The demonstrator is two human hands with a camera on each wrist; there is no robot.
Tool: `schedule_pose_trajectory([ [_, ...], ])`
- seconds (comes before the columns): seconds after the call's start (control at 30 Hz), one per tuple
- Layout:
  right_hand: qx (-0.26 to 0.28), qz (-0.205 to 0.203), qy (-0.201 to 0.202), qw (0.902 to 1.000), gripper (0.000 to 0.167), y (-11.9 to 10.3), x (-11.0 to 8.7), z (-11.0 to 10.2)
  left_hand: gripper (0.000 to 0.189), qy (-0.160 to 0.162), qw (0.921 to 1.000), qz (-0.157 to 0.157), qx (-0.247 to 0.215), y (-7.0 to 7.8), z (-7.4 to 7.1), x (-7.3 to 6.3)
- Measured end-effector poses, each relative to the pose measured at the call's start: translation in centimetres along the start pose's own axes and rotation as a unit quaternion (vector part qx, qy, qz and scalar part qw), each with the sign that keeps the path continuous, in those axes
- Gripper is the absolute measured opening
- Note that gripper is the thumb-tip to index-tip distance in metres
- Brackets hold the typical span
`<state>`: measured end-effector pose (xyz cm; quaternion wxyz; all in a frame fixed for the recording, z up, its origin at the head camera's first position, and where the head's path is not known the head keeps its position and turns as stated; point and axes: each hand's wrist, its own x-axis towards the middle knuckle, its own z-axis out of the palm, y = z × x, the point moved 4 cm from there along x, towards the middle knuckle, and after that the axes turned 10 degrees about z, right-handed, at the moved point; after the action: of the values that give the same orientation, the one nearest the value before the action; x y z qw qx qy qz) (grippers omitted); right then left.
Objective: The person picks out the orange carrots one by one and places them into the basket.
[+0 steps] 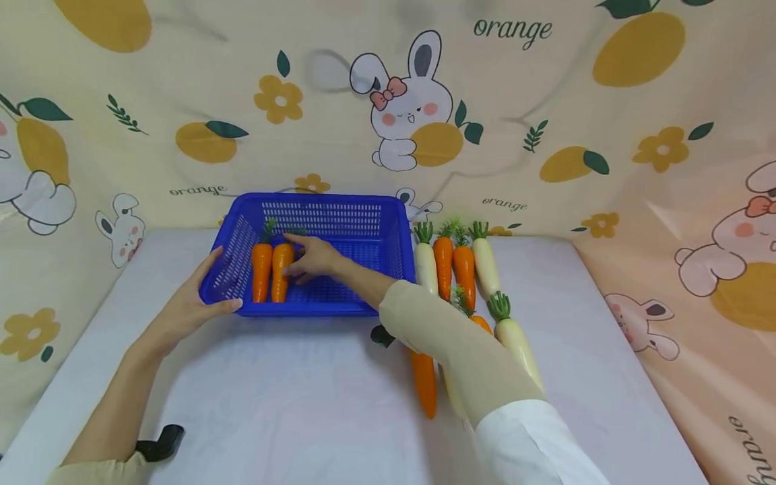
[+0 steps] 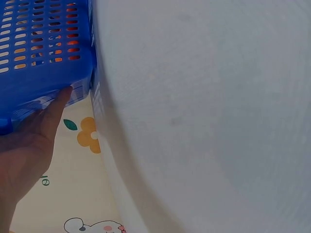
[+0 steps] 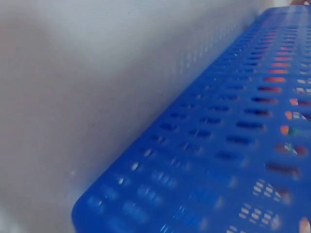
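A blue plastic basket (image 1: 327, 311) with slotted walls stands at the back of the table. Two orange carrots with green tops lie side by side at its left end, a left carrot (image 1: 261, 271) and a right carrot (image 1: 281, 277). My left hand (image 1: 184, 306) holds the basket's front left corner, thumb at the front rim and fingers along the left side; the left wrist view shows these fingers on the outer wall. Inside the basket my right hand (image 1: 315, 257) reaches over the right carrot with fingers spread, touching its right side. The right wrist view shows mostly the slotted wall.
Right of the basket lie several white radishes (image 1: 486, 264) and carrots (image 1: 444, 269), partly covered by my right sleeve (image 1: 448, 343). One carrot (image 1: 424, 384) points toward the front. A printed cloth (image 1: 327, 155) hangs behind the white-covered table (image 1: 291, 404).
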<state>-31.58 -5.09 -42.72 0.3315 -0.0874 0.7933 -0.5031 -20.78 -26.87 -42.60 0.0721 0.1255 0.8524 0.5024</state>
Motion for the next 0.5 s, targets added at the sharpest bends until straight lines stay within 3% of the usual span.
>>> schedule_pose_trajectory([
  [0.33,0.000,-0.054,0.002,0.9985,0.065,-0.1,-3.8,-2.4,0.104,0.003,1.0000,-0.003,-0.003,0.1,-0.1,0.2],
  [0.5,0.016,-0.077,0.002,0.9969,0.057,0.6,-6.6,-4.2,0.104,-0.005,0.9999,-0.010,0.003,0.1,0.1,0.3],
])
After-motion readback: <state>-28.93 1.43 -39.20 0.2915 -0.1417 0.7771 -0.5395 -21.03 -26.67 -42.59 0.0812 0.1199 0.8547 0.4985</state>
